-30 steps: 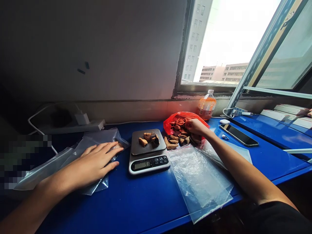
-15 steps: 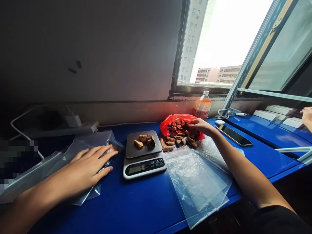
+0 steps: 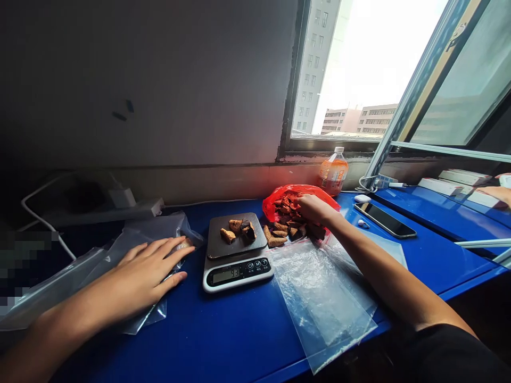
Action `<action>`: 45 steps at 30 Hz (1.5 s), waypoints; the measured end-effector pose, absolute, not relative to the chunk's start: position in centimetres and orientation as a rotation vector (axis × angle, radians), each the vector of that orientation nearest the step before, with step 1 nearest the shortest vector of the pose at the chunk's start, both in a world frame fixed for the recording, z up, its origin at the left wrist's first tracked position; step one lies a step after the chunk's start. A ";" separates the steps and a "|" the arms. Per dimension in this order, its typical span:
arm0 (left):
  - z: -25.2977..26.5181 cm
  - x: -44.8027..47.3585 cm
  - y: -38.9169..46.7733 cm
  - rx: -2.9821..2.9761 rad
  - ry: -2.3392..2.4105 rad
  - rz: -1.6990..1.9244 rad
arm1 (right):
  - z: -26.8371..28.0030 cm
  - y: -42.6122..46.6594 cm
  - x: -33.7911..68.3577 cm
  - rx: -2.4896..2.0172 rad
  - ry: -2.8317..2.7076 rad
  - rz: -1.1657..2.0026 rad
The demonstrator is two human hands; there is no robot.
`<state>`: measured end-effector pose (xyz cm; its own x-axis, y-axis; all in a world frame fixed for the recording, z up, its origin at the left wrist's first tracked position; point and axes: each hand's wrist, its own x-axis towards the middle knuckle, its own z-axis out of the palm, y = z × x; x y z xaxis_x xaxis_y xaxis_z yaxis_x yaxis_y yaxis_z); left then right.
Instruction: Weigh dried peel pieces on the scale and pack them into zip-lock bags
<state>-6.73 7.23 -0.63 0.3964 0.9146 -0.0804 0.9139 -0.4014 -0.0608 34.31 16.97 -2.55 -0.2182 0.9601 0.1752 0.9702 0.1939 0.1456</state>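
Note:
Stretched flat with fingers apart, my left hand (image 3: pixel 149 266) rests on clear plastic bags (image 3: pixel 154 229) left of the scale. My right hand (image 3: pixel 317 207) dips into a red plastic bag (image 3: pixel 273 201) at the back. Its fingers are curled down among the dried brown pieces (image 3: pixel 296 219), and what they hold is hidden. Several similar chunks (image 3: pixel 236 230) lie on the plate of a kitchen scale (image 3: pixel 235 252), whose display seems to read 93 or 9.3. More dried pieces (image 3: pixel 277 241) spill out at the bag's mouth. Clear zip bags (image 3: pixel 319 298) lie below them, right of the scale.
An orange drink bottle (image 3: pixel 333 173) stands behind the red bag. A phone (image 3: pixel 385 219), an earbud case (image 3: pixel 362 198) and an earbud (image 3: pixel 363 224) lie to the right. Another person's hand (image 3: pixel 497 194) shows at the far right near white boxes (image 3: pixel 441 186). A power strip (image 3: pixel 139 208) sits back left.
My right hand has shifted left and deeper into the red bag, and the earbud now shows beside the arm. The other person's hand has moved. My left hand stays in place.

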 end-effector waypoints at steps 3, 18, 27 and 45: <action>-0.6 -6.8 7.1 -2.632 -1.729 0.096 | -2.8 17.3 34.4 -1.921 -2.447 -0.358; -0.4 -6.7 6.9 -2.605 -1.724 0.231 | -0.5 14.3 34.7 -1.766 -2.474 -0.448; 0.4 -5.9 6.3 -2.643 -1.734 0.236 | 0.0 11.9 32.4 -1.463 -2.490 -0.506; -0.4 -6.6 6.3 -2.647 -1.724 0.206 | 3.7 10.5 21.0 -0.761 -2.917 -0.920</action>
<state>-6.56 6.30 -0.40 0.3983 0.9092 -0.1217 0.9122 -0.4065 -0.0510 20.99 10.46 3.72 -0.8833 0.4501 0.1314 0.4440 0.7129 0.5428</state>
